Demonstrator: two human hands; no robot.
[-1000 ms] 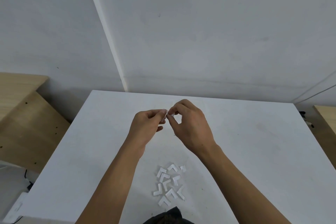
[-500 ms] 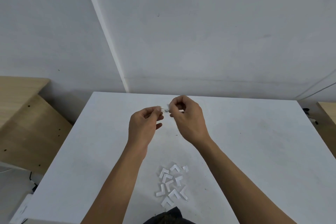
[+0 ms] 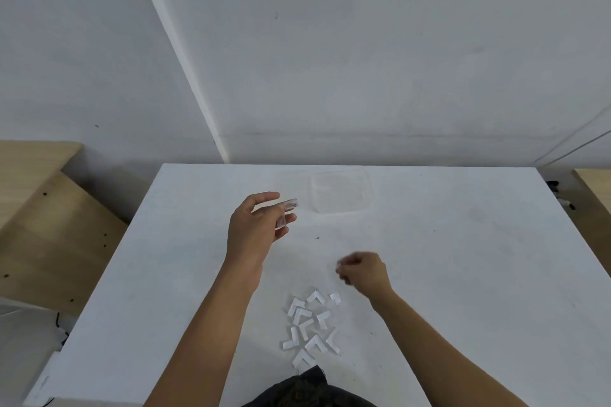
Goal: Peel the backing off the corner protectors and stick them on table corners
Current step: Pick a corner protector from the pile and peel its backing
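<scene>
In the head view, the left hand is hovering above the middle of the white table, pinching a clear corner protector between thumb and fingertips; the piece is transparent and slightly blurred, so its exact outline is hard to read, but its long axis seems to be pointing away toward the far right. The right hand is sitting lower and nearer the body, loosely curled with its fingertips closed on what is probably a scrap of white backing, though that scrap is too small to confirm. A heap of peeled backing strips is lying just below and to the left of the right hand, close to the near edge. A clear tray is resting beyond the left hand. The protector is lying in the left hand's grip, and the far left table corner is nearer to that hand than any other, so the sticking move most likely belongs to the left arm.
</scene>
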